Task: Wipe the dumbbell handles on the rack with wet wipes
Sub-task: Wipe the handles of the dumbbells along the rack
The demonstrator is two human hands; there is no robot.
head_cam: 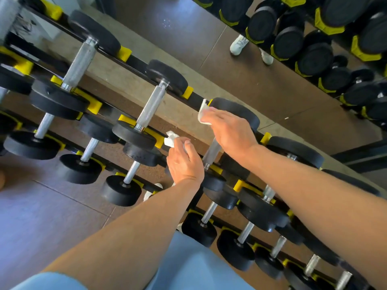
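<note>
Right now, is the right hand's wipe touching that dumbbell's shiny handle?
Apart. The head view shows the right hand pressing its wipe at the black weight head, while the bare handle emerges below the palm.

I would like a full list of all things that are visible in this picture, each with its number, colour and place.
Dumbbells: many, black heads with silver handles, in rows on the rack.
Rack: one, black rails with yellow cradles, running diagonally across the view.
Mirror: one, behind the rack, reflecting dumbbells and white shoes.
Floor: brown tiles, lower left.
Wet wipes: two, white, one in the left hand, one under the right hand.
Shorts: light blue, bottom centre.
Left hand: closed on its wipe, near the middle tier.
Right hand: pressing its wipe beside a black dumbbell head on the top tier.
</note>
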